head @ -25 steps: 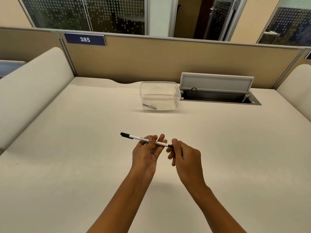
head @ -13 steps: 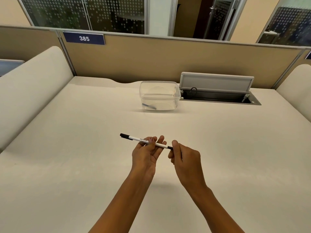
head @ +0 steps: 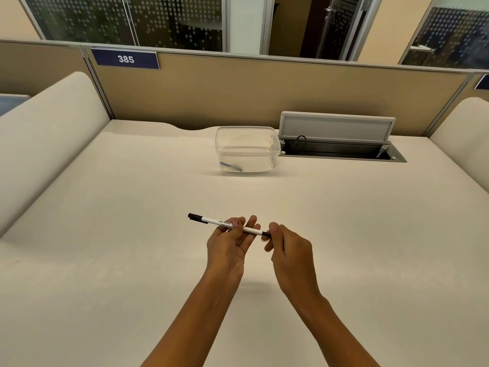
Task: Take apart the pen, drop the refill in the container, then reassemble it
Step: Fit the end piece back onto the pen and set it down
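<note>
A white pen (head: 211, 221) with a black cap at its left end is held level above the desk. My left hand (head: 229, 243) grips the white barrel near its middle, thumb on top. My right hand (head: 289, 250) pinches the black right end of the pen between thumb and fingers. A clear plastic container (head: 247, 149) stands at the back of the desk, well beyond both hands, with a thin refill (head: 231, 166) lying on its bottom.
The cream desk (head: 105, 247) spreads wide on every side. An open cable tray (head: 341, 152) with a raised grey lid sits right of the container. Tan partition panels close the back, padded side panels flank left and right.
Both hands and the pen stay almost in place; the right fingers have shifted slightly on the black end.
</note>
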A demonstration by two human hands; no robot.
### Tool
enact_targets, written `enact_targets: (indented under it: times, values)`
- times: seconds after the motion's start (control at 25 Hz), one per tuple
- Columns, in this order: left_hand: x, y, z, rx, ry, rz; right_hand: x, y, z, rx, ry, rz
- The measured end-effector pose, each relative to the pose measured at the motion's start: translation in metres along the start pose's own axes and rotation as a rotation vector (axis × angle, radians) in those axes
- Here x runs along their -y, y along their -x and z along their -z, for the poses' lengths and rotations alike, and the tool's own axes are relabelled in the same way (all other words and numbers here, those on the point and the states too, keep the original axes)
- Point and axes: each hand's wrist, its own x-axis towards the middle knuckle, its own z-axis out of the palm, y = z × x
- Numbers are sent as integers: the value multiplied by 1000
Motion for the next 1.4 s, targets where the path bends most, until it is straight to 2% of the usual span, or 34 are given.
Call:
enact_targets:
  times: [0.16,0.32,0.36,0.44,0.52,0.56,0.64,0.76,1.04,1.2,1.4]
  values:
    - [-2,0,-2,-11,6,-8,0,4,4,-57,26,168]
    - [0,3,-2,-18,-6,5,5,3,5,-41,108,188]
    - [1,4,-2,-10,-20,5,7,4,4,-40,91,161]
    - [2,6,-4,6,-52,-13,11,1,3,-12,-32,-8]
    - [1,8,-6,5,-81,-47,11,-2,4,77,-158,-206]
    - [0,9,-6,4,-92,-63,10,-3,5,116,-190,-248]
    - [-3,9,-8,9,-92,-84,10,0,6,103,-203,-199]
    - [-8,7,-10,20,-81,-97,13,6,8,-37,-207,-7]
    - [-5,5,-8,43,-88,-41,13,8,12,-198,98,338]
    - [-2,7,-4,43,-66,-17,20,8,8,-215,200,341]
    - [2,9,-4,23,-93,-59,23,4,3,-109,212,170]
